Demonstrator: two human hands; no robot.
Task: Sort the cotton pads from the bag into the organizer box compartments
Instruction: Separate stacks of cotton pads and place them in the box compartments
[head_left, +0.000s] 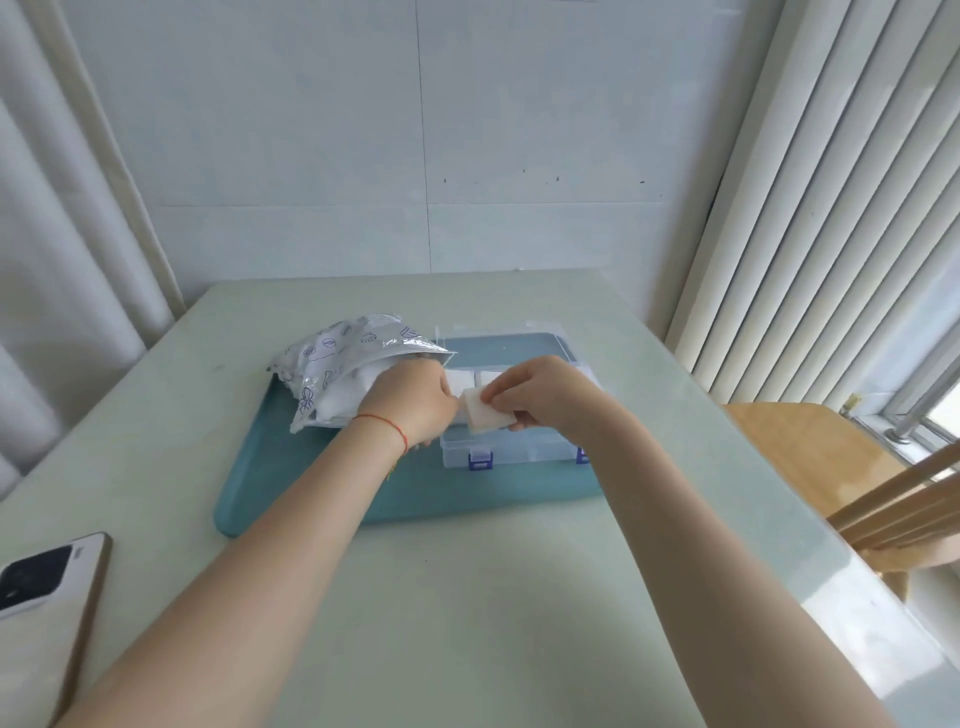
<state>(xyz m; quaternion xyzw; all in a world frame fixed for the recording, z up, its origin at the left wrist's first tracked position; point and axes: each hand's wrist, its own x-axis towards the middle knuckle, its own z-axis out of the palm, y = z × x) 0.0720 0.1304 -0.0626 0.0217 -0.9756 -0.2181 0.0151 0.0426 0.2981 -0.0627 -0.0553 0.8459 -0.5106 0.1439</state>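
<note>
A crinkled plastic bag (340, 358) printed with blue marks lies on the left of a teal tray (291, 478), with white cotton pads showing inside it. To its right stands a clear organizer box (519, 449) with blue latches; white pads (460, 382) fill its far compartments. My right hand (540, 395) pinches a small stack of white cotton pads (485, 413) above the box's left side. My left hand (410, 405) sits at the bag's mouth, its fingers curled against the stack's left edge; its fingertips are hidden.
A phone (47, 587) lies face down at the table's front left edge. A wooden chair (831, 467) stands at the right of the pale green table (467, 597). Curtains hang at left, vertical blinds at right.
</note>
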